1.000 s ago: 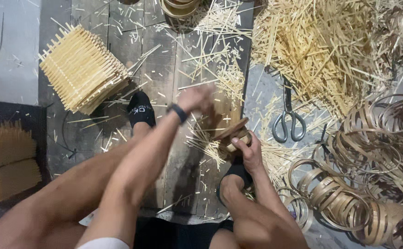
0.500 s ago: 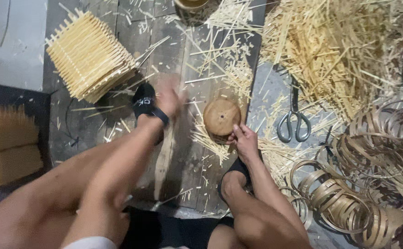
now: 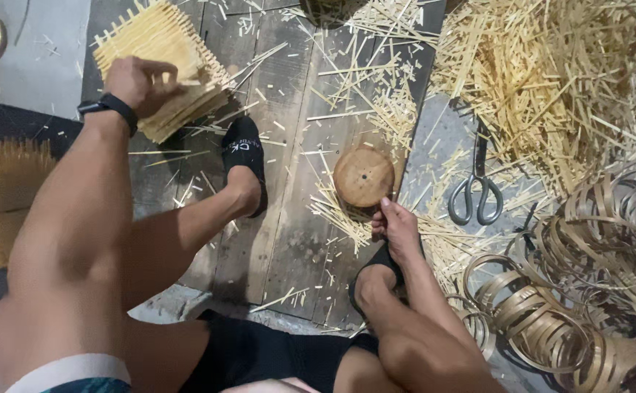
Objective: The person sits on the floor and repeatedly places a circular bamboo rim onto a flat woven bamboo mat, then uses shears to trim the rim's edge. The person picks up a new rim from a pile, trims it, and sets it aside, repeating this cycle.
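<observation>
- Left hand (image 3: 137, 81) grips the top of the stick stack (image 3: 164, 62).
- Right hand (image 3: 396, 227) pinches the rim of the wood disc (image 3: 363, 176); scissors (image 3: 476, 185) lie just right.

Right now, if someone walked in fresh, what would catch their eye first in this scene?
Probably the big heap of pale yellow bamboo slivers at upper right, with a tangle of brown coiled strip rings below it. In the middle, the right hand grips a round wooden block on the dark plank floor, metal scissors beside it. At upper left, the left hand rests on a stack of square woven bamboo mats.
</observation>
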The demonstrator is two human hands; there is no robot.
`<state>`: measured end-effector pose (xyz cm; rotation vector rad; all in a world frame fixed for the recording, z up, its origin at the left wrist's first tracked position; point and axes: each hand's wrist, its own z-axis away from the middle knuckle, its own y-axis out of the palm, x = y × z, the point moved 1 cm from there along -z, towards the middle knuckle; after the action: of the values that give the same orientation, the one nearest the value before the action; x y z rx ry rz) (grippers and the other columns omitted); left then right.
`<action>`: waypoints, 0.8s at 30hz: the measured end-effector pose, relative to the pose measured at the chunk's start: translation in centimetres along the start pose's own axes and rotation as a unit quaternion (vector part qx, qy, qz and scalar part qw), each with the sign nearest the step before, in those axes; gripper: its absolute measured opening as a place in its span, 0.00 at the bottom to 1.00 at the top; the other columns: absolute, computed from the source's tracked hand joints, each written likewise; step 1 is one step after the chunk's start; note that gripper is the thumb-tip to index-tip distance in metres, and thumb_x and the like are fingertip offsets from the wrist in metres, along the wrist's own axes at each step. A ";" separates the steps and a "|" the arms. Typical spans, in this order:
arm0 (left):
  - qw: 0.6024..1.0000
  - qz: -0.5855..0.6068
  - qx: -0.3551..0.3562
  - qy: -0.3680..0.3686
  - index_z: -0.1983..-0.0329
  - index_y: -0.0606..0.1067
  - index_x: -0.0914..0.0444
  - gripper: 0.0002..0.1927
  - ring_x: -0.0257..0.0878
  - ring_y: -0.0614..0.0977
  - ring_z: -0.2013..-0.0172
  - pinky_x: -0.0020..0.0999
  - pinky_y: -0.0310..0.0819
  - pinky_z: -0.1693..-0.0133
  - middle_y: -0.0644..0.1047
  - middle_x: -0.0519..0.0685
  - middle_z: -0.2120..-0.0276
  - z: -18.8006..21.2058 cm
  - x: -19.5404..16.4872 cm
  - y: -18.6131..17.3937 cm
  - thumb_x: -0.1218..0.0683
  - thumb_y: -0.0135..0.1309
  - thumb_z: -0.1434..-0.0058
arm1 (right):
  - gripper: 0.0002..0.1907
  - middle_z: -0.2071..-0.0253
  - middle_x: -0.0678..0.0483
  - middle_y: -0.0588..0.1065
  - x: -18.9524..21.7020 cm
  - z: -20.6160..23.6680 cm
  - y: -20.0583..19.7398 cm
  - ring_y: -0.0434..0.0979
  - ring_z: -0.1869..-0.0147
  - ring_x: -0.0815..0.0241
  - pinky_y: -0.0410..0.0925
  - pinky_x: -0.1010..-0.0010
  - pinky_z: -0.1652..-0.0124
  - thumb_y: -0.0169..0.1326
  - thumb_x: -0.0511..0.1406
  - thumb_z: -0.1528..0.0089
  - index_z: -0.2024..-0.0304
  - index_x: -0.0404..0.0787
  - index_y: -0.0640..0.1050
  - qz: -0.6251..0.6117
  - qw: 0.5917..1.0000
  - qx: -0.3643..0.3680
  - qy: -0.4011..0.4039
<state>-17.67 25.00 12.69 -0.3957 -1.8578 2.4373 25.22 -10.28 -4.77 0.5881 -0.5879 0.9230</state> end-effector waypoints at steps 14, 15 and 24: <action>0.982 -0.068 -0.156 0.087 0.55 0.78 0.66 0.40 0.71 0.71 0.45 0.63 0.67 0.47 0.72 0.73 0.44 1.1 -7.7 3.1 0.41 0.76 0.68 | 0.14 0.70 0.53 0.75 -0.5 0.1 -1.1 0.75 0.71 0.63 0.72 0.72 0.69 0.53 0.41 0.31 0.60 0.36 0.76 -0.018 1.000 -0.005 -0.007; 0.990 -0.020 -0.122 0.071 0.59 0.77 0.66 0.35 0.69 0.68 0.40 0.58 0.63 0.42 0.67 0.73 0.39 1.9 -6.6 3.6 0.43 0.77 0.64 | 0.13 0.70 0.53 0.74 -0.6 0.2 -1.2 0.75 0.70 0.63 0.73 0.72 0.69 0.53 0.41 0.31 0.59 0.36 0.77 -0.018 1.000 -0.004 -0.004; 0.998 0.024 -0.026 0.043 0.53 0.79 0.64 0.30 0.56 0.77 0.49 0.50 0.71 0.46 0.77 0.61 0.53 2.2 -3.6 2.4 0.44 0.76 0.54 | 0.14 0.70 0.53 0.74 -1.2 0.8 -1.5 0.75 0.70 0.64 0.72 0.73 0.69 0.51 0.40 0.30 0.56 0.34 0.76 -0.031 0.999 0.009 -0.001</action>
<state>-14.43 21.59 11.57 -0.5460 -1.9001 2.3653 25.75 -12.16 -5.37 0.6203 -0.5600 0.8700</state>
